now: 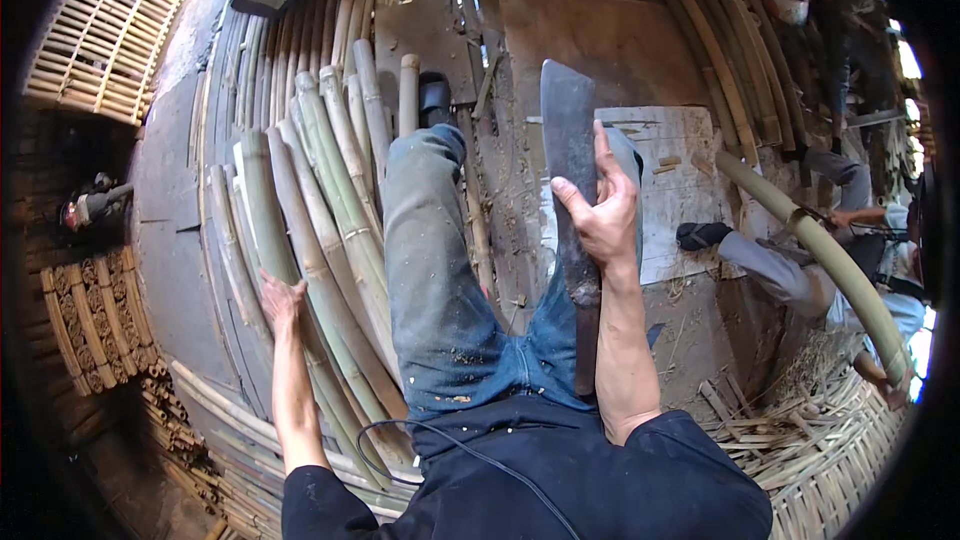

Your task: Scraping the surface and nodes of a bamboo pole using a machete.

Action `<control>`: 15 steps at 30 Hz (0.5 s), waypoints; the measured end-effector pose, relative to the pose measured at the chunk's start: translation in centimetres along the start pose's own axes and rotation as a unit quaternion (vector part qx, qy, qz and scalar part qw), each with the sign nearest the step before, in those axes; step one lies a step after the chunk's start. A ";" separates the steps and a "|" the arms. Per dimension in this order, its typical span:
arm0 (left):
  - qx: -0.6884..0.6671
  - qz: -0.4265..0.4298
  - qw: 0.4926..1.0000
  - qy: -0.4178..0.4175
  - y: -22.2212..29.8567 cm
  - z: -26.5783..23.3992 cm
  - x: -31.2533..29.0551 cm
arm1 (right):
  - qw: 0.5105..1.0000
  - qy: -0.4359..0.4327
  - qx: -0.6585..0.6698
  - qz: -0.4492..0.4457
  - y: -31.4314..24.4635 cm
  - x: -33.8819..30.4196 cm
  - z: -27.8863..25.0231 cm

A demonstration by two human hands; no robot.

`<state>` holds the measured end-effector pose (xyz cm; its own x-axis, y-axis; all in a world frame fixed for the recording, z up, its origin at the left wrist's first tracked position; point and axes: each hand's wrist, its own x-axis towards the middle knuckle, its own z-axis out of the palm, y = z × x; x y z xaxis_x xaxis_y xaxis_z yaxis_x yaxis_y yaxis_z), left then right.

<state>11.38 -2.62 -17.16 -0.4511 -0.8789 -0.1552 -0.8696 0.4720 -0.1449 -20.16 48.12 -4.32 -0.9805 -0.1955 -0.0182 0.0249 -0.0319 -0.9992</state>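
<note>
My right hand [605, 202] grips a machete [568, 105] by its broad, dark blade, the thumb across the flat and the index finger stretched along the edge. The blade points away from me and its dark handle lies back along my forearm, toward my lap. On my left, my left hand [283, 300] is wrapped round a thick green bamboo pole [263, 180], though its fingertips are partly hidden. That pole lies among several other bamboo poles [318, 200] side by side, left of my outstretched leg.
At the right, another person [780, 270] handles a long bent bamboo pole [840, 255]. A pale sheet [680, 190] with bamboo bits lies beyond my right knee. Bamboo bundles [100, 320] sit at the left, and a woven bamboo edge [830, 450] curves at the lower right.
</note>
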 end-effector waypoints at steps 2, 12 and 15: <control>0.022 0.025 0.999 0.024 -2.9 3.9 0.1 | 0.997 0.003 -0.073 0.032 -0.5 -0.2 0.4; -0.182 0.053 0.974 -0.125 -0.4 11.0 -0.8 | 0.885 0.043 -0.452 0.100 -1.2 -0.9 -2.0; -0.177 0.056 0.982 -0.018 1.0 9.9 -0.1 | 0.890 0.058 -0.441 0.100 -1.3 -1.0 -2.6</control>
<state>12.55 -1.41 -26.98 -0.5467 -0.8165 -0.1858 -0.8327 0.5068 0.2230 -19.68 50.95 -3.13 -0.9885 -0.0073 -0.1510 0.0882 0.7835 -0.6151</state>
